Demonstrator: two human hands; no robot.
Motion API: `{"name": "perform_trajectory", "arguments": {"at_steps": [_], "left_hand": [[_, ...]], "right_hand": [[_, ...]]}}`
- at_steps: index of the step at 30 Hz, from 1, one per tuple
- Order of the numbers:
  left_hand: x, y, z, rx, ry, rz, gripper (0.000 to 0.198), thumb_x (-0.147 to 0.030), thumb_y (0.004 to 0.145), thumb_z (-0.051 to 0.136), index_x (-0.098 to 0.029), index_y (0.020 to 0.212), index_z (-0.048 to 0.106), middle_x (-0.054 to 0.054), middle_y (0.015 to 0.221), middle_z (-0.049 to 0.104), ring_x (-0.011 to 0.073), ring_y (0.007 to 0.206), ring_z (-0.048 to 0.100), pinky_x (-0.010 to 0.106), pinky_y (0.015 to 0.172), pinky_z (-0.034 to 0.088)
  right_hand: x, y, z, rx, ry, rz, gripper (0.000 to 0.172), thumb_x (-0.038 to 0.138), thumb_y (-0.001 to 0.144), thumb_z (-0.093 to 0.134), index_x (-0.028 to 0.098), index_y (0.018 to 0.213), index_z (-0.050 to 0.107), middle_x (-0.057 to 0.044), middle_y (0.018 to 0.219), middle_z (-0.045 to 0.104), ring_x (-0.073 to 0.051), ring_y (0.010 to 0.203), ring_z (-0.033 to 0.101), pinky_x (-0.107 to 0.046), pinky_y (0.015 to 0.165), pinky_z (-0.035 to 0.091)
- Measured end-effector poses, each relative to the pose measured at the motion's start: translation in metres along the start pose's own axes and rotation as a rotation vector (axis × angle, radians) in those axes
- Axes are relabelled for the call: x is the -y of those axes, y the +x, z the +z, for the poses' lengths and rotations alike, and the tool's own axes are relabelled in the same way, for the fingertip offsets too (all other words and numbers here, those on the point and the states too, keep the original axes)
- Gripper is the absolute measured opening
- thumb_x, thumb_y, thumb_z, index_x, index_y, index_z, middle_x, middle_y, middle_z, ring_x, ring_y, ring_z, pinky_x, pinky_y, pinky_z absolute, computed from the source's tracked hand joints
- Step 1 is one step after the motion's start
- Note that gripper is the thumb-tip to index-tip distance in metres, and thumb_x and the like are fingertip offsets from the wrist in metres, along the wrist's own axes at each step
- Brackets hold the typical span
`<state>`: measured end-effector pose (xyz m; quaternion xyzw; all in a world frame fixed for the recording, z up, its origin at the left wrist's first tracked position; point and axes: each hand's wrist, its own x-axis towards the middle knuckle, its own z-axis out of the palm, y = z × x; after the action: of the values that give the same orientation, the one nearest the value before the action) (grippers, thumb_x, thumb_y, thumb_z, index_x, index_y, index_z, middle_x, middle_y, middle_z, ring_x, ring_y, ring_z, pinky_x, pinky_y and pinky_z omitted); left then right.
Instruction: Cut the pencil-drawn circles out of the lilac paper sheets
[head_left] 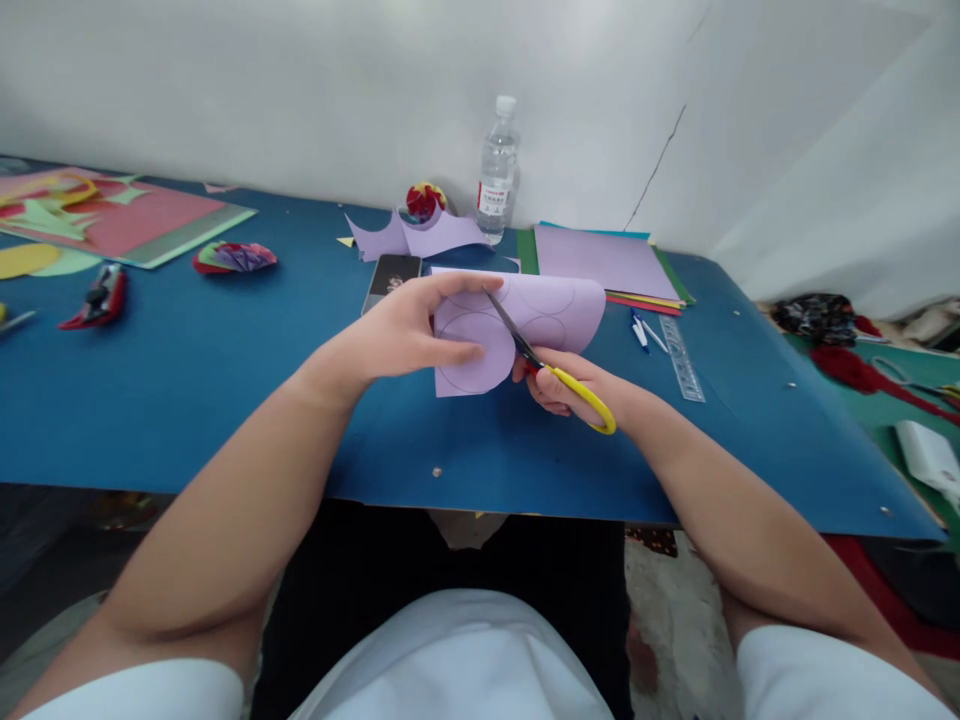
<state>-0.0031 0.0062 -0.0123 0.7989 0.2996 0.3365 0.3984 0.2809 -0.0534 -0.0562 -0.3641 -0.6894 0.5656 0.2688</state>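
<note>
A sheet of purple paper with several circles drawn on it is raised above the blue table, its right side curling over. My left hand grips the sheet at its left, thumb in front and fingers along the top. In my right hand is a pair of scissors with yellow handles and dark blades, pointing up and left. The blades lie at the paper along the edge of a drawn circle, where a curved cut shows. Part of the right fingers is hidden behind the scissors.
Behind the sheet are a phone, purple offcuts and a water bottle. Stacked coloured paper, pens and a clear ruler lie right. A red stapler-like tool and folded paper piece lie left.
</note>
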Motion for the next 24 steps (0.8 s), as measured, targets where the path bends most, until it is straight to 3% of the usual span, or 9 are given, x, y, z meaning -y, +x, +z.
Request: {"name": "perform_trajectory", "arguments": {"at_steps": [18, 24], "left_hand": [[-0.0004, 0.0008, 0.0001, -0.009, 0.005, 0.01, 0.073, -0.033, 0.077, 0.098, -0.026, 0.148, 0.079, 0.012, 0.152, 0.079, 0.0403, 0.144, 0.072, 0.057, 0.125, 0.06], [-0.0009, 0.0002, 0.0006, -0.006, -0.009, 0.006, 0.075, -0.034, 0.079, 0.096, -0.024, 0.151, 0.077, 0.014, 0.16, 0.074, 0.0413, 0.148, 0.07, 0.057, 0.127, 0.059]], "right_hand": [[0.0003, -0.0022, 0.0009, -0.02, 0.008, 0.02, 0.077, 0.098, 0.091, 0.069, 0.023, 0.107, 0.058, 0.008, 0.077, 0.043, -0.011, 0.059, 0.037, -0.029, 0.049, 0.03], [0.0012, -0.0016, 0.0009, -0.022, 0.004, 0.029, 0.08, 0.1, 0.089, 0.068, 0.022, 0.106, 0.057, 0.008, 0.077, 0.043, -0.011, 0.059, 0.038, -0.029, 0.049, 0.031]]}}
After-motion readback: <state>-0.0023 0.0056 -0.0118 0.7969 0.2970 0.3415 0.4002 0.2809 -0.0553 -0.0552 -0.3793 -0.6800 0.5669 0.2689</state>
